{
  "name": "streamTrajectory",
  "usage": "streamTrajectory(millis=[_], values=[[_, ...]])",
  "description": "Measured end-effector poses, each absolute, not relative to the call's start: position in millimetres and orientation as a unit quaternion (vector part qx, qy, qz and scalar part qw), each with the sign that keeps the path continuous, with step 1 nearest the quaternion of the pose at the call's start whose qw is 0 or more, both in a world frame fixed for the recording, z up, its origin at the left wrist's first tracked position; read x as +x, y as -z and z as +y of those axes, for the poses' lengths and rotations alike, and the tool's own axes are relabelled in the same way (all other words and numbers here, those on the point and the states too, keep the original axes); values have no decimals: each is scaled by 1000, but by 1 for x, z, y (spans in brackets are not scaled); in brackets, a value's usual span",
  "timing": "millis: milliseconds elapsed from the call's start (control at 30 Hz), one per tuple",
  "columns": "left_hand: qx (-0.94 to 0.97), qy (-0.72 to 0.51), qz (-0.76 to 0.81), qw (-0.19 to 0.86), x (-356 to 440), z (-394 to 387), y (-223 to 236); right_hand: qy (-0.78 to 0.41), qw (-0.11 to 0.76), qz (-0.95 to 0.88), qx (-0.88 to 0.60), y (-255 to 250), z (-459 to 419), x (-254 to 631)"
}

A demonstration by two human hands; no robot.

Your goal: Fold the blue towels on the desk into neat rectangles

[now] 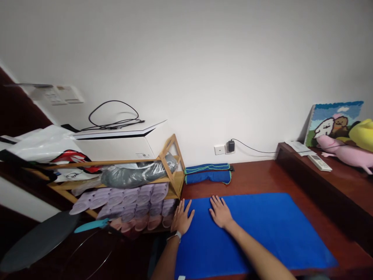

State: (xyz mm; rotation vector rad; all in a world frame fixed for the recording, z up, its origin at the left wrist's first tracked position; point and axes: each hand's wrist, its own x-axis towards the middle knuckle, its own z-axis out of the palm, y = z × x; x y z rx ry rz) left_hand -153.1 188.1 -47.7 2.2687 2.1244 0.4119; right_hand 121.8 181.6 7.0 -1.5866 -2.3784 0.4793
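A bright blue cloth lies spread flat on a reddish-brown wooden table. At its far left corner rests my left hand, fingers apart, palm down, with a pale band on the wrist. My right hand lies flat along the cloth's far edge, a little to the right, its fingers stretched out. Neither hand grips anything. Beyond them, near the wall, sit two folded blue pieces with green trim. A small white tag shows at the cloth's near left corner.
To the left stands a wooden rack with purple slippers, a white box and a black cable. A charger is plugged into the wall. On the raised ledge at right are a remote, pink plush toy and picture.
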Motion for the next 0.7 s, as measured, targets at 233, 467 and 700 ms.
streamTrajectory(millis=[233, 467, 700], values=[[723, -128, 679, -6, -154, 188, 47, -137, 81, -774, -613, 15, 190, 222], [728, -132, 672, -23, -157, 191, 51, -61, 25, -610, -790, 45, 187, 453], [734, -125, 666, -44, -160, 192, 47, -30, 49, -588, -807, 65, 182, 496]])
